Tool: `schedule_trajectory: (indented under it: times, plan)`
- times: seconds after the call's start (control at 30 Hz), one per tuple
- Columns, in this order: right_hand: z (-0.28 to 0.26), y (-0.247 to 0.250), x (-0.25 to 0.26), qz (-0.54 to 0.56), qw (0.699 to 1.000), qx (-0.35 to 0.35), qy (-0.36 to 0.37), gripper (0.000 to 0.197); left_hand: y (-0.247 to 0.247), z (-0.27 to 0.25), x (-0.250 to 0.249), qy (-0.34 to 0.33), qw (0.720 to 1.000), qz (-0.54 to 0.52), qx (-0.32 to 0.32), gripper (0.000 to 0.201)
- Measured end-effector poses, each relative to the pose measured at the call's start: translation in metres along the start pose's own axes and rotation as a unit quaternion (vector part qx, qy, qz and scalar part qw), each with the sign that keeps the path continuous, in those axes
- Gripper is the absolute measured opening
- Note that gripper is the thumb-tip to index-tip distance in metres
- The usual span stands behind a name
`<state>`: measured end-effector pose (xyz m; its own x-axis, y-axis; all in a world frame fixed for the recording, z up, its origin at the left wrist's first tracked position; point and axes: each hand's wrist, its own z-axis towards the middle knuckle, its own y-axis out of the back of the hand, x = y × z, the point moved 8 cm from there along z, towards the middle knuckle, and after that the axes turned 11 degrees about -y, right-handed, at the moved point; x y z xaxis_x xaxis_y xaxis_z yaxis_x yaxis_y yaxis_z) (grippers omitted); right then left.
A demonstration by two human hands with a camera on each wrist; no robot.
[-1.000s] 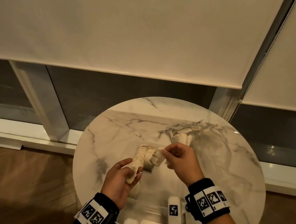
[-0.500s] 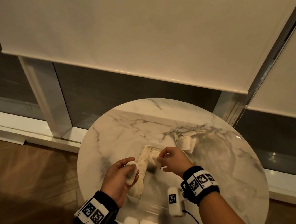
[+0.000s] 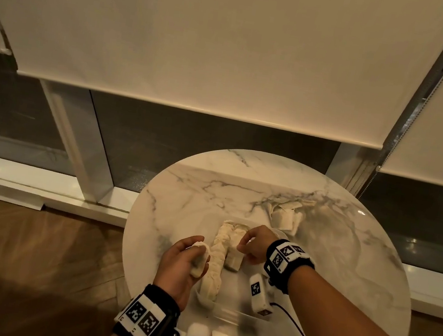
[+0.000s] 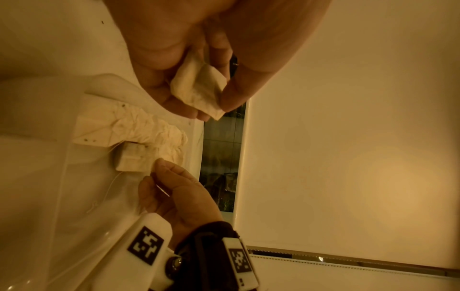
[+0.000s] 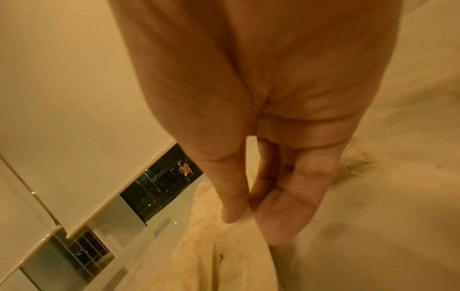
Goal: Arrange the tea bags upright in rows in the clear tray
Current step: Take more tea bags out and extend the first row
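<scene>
A clear tray [image 3: 230, 314] sits on the near half of the round marble table [image 3: 202, 193]. A long row of cream tea bags [image 3: 216, 265] stands upright along its left side, also seen in the left wrist view as the row of tea bags [image 4: 139, 128]. A shorter second row [image 3: 234, 257] begins beside it. My right hand [image 3: 253, 246] pinches the top of a tea bag [image 5: 239, 232] in that second row. My left hand [image 3: 186, 260] hovers left of the tray and grips a spare tea bag [image 4: 199, 88] between thumb and fingers.
A loose pile of tea bags [image 3: 286, 216] lies on the table beyond the tray, to the right. Roller blinds [image 3: 205, 36] and dark window glass rise behind the table. Wooden floor [image 3: 29, 254] lies to the left.
My right hand came down and toward me, lowering its tea bag into the second row in the tray. My left hand kept its tea bag and stayed beside the tray.
</scene>
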<state>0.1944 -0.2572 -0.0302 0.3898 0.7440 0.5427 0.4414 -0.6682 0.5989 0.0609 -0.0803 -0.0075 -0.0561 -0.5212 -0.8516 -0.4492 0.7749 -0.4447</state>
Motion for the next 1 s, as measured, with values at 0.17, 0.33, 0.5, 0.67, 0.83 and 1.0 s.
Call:
schedule_trajectory:
  times: [0.17, 0.33, 0.5, 0.67, 0.83, 1.0]
  plan:
    - [0.008, -0.001, 0.001, -0.010, 1.000, -0.007, -0.004, 0.020, 0.003, 0.002, 0.000, 0.002, 1.000, -0.005, -0.004, 0.018]
    - [0.011, 0.000, 0.006, 0.024, 1.000, 0.001, -0.011, 0.018, 0.001, 0.003, 0.002, 0.007, 1.000, -0.005, -0.004, 0.019]
    - [0.014, -0.003, 0.004, 0.051, 0.998, 0.017, -0.013, 0.018, -0.003, 0.003, 0.002, 0.006, 1.000, -0.009, -0.004, 0.019]
    - [0.002, 0.011, -0.001, 0.098, 0.995, -0.005, -0.021, 0.009, -0.003, 0.000, 0.002, -0.003, 1.000, 0.015, 0.003, 0.016]
    - [-0.044, 0.032, 0.003, 0.150, 0.988, -0.018, 0.039, 0.020, -0.011, -0.011, 0.006, 0.000, 0.998, 0.049, 0.043, 0.025]
    - [-0.099, 0.018, 0.003, 0.205, 0.968, 0.054, 0.135, 0.024, -0.030, -0.021, 0.006, -0.011, 0.993, 0.077, 0.088, 0.034]
